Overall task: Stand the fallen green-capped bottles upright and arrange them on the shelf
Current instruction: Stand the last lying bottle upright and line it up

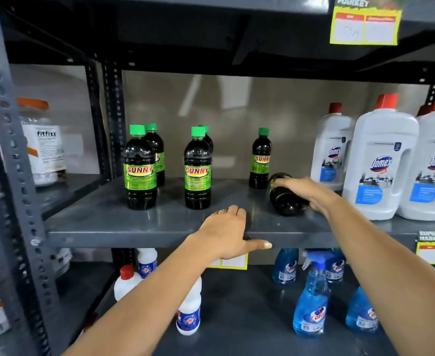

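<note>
**Last fallen bottle under the right hand**

While the left hand (228,231) braces on the front lip of the shelf (123,222), fingers curled over its edge and holding nothing, the right hand (304,192) wraps over a fallen bottle (285,201) lying on its side, base toward the camera. Just beyond that grip one upright bottle (260,160) stands; further to its left stand four more. Righting the last one looks to be the step in hand. Next, it likely needs tipping up onto its base and setting in front of that lone bottle.
</note>
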`<state>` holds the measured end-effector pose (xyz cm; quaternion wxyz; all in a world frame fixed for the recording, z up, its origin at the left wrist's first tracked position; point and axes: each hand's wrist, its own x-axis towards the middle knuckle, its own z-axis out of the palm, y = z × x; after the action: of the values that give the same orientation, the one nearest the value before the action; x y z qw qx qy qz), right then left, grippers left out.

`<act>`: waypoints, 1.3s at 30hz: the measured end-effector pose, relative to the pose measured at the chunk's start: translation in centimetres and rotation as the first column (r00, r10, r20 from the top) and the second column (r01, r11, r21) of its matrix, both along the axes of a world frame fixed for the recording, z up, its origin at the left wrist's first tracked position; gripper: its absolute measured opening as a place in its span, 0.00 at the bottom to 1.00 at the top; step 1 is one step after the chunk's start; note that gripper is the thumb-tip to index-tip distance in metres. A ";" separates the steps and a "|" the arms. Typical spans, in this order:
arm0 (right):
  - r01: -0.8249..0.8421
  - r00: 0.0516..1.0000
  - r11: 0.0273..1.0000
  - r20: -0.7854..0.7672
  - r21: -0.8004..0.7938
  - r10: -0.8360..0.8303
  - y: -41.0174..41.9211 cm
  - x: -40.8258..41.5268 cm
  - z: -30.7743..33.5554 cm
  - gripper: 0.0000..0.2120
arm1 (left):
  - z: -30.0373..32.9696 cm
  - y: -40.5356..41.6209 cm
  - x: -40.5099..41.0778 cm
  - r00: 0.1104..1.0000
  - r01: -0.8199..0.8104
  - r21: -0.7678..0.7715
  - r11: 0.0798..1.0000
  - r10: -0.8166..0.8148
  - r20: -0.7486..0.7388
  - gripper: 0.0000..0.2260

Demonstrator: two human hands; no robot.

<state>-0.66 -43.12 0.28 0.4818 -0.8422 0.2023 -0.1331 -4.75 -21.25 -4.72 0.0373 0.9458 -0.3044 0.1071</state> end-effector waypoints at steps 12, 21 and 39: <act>0.094 0.906 0.969 0.424 -0.229 0.013 2.4 2.2 -2.2 0.38 | 0.4 0.1 0.9 0.999 0.050 -0.005 0.999 -0.050 0.003 0.43; -0.063 0.898 0.989 0.424 -0.136 0.116 1.5 2.3 -2.4 0.38 | -0.2 0.0 0.8 0.999 0.038 -0.031 0.999 -0.037 0.036 0.43; -0.157 0.916 0.987 0.368 -0.045 0.162 1.5 1.3 -2.9 0.28 | -0.2 0.0 0.9 0.998 -0.019 0.039 0.999 0.022 -0.056 0.51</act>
<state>0.69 -41.57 -2.57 0.5143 -0.8192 0.0377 -0.2511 -3.80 -21.28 -4.88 0.0266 0.9520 -0.2955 0.0750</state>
